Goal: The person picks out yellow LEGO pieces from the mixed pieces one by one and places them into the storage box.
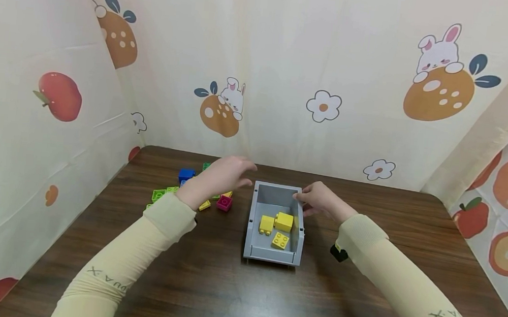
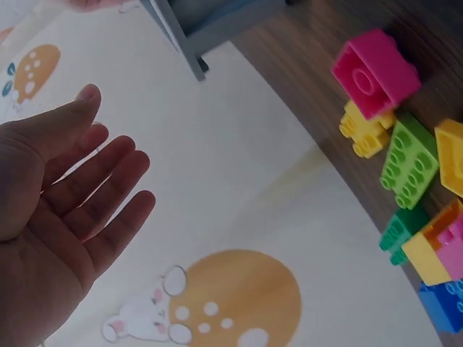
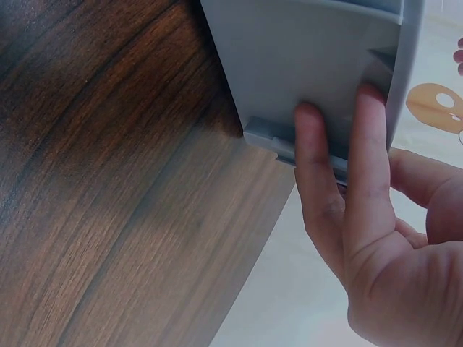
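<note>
A grey bin (image 1: pixel 272 254) stands on the table with three yellow blocks (image 1: pixel 283 221) inside. My right hand (image 1: pixel 321 198) grips the bin's far right corner; in the right wrist view two fingers of that hand (image 3: pixel 362 210) lie against the outer side wall (image 3: pixel 289 65), the thumb being at the rim. Just left of the bin, my left hand (image 1: pixel 230 171) hovers above the table, touching nothing. The left wrist view shows the same hand (image 2: pixel 79 188) with fingers loosely extended and apart, beside the bin's edge (image 2: pixel 181 36).
Loose blocks lie left of the bin, partly hidden under my left forearm: a magenta one (image 1: pixel 224 203), a blue one (image 1: pixel 186 174), green ones (image 1: pixel 157 194) and yellow ones (image 1: pixel 204 205). A printed curtain (image 1: pixel 275 130) hangs behind the brown table (image 1: pixel 205 286).
</note>
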Motion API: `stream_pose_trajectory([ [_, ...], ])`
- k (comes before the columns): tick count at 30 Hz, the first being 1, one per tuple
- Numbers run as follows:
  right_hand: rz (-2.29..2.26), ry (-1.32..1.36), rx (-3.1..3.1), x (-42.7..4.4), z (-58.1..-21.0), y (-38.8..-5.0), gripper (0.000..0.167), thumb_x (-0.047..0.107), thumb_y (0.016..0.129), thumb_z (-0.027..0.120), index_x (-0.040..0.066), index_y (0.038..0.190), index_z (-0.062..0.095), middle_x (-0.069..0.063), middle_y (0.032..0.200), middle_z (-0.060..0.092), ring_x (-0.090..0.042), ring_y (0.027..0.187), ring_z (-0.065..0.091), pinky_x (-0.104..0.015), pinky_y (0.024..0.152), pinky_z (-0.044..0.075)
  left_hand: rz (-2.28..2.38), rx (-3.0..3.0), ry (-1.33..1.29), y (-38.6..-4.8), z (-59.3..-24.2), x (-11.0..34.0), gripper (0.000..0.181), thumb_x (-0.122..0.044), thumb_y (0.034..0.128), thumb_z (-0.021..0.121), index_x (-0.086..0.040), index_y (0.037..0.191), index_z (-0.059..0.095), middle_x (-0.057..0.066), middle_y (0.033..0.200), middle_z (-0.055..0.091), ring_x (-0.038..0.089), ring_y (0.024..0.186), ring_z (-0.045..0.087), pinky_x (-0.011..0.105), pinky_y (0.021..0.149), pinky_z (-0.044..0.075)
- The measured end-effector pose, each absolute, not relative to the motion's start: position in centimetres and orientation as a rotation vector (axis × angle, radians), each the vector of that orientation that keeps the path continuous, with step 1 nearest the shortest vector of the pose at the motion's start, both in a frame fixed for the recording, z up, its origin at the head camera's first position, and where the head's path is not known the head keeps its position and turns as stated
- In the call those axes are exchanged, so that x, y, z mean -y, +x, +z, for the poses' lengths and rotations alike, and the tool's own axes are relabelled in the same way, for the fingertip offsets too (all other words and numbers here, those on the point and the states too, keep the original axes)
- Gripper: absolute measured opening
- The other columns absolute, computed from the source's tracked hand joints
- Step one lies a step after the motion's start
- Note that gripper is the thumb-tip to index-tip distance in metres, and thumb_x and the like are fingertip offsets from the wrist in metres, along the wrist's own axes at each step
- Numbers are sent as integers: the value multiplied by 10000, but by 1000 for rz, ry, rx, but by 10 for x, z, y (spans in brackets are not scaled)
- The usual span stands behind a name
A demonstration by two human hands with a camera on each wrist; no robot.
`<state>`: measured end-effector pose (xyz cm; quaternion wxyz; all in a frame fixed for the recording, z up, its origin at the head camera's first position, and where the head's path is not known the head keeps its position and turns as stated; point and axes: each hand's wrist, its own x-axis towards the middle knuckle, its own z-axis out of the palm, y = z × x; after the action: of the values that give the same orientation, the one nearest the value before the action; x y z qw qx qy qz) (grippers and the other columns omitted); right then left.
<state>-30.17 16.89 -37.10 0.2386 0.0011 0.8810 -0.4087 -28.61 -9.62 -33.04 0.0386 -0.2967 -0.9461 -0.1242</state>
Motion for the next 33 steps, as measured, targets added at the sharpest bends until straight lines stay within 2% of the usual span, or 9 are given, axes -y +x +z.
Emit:
stream_pose_trajectory([
  [7,-1114,5,-2416,-169,-372,-301,346,187,949,571,-71,1177,596,-167,962,624,-188,732,615,-295,669,576,-461,2885,-898,-296,-340,112,479,-262,847,708,-101,1276,570,75,1250,606,226,1144,568,377,971,475],
  [14,-1117,-3,-2418,-170,-373,-302,343,198,949,572,-64,1167,603,-165,964,631,-184,736,621,-319,706,577,-473,2954,-798,-302,-345,125,480,-253,855,700,-97,1287,560,82,1294,578,252,1195,534,410,1001,448],
  [19,-1125,-2,-2414,-170,-374,-303,339,201,946,576,-61,1159,608,-169,970,631,-185,735,620,-285,661,575,-474,3011,-697,-309,-352,138,478,-249,869,686,-92,1299,546,91,1319,559,268,1220,512,438,1012,432],
  [33,-1124,11,-2409,-171,-375,-304,330,200,946,576,-57,1150,611,-151,952,618,-186,726,619,-282,653,573,-487,3144,-458,-321,-376,171,456,-212,870,683,-26,1268,559,172,1282,569,324,1186,524,484,1000,429],
])
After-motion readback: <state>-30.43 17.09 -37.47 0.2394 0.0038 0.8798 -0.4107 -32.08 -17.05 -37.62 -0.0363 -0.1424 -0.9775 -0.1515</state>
